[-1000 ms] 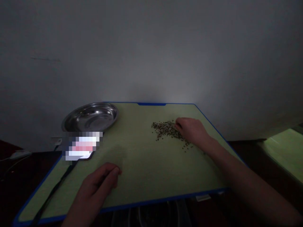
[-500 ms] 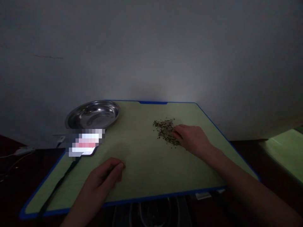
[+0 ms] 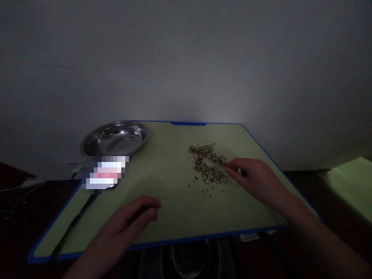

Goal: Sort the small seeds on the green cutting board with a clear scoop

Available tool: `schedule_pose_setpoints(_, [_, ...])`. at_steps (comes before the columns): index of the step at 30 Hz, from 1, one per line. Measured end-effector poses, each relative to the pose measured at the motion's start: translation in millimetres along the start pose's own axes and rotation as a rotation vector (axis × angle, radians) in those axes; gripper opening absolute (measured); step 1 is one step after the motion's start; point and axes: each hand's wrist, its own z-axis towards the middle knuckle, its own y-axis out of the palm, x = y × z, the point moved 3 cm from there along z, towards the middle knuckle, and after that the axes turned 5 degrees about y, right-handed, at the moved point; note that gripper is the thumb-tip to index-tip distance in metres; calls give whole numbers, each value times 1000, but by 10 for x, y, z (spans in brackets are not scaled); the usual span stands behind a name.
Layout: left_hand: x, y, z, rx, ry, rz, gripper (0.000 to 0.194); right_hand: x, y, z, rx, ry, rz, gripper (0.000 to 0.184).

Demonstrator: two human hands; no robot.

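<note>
A loose patch of small dark grains [image 3: 207,159], like seeds or peppercorns, lies scattered on the pale green tabletop [image 3: 174,209]. At the patch's right edge is my right hand [image 3: 252,174], thumb and forefinger pinched together. Thin pale strands seem to show by those fingertips, too faint to name. My left hand [image 3: 138,215] hangs over the front left of the table, away from the grains. Its fingers are loosely curled, with a small gap between thumb and forefinger, and nothing shows in it.
A shallow steel basin [image 3: 116,139] stands at the back left. In front of it lies a phone with a lit, blurred screen [image 3: 106,174], and a dark strap [image 3: 74,223] runs toward the front edge. Behind the table rises a grey wall [image 3: 186,66].
My right hand has drawn back to the right, baring more of the grains, several now spread nearer the front. My left hand has shifted slightly right, and its thumb and forefinger have loosened.
</note>
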Motion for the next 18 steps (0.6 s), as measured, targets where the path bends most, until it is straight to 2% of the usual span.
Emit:
schedule_pose_setpoints(5, [-2, 4, 6, 29, 7, 29, 32, 191, 13, -98, -68, 89, 259, 24])
schedule_pose_setpoints(10, [33, 8, 3, 35, 42, 11, 29, 400, 118, -207, -105, 169, 349, 25])
schedule_pose_setpoints(13, [32, 6, 3, 46, 51, 9, 28, 372, 201, -214, -140, 165, 358, 24])
schedule_pose_setpoints(18, [9, 21, 3, 56, 51, -22, 26, 177, 351, -102, -200, 133, 345, 24])
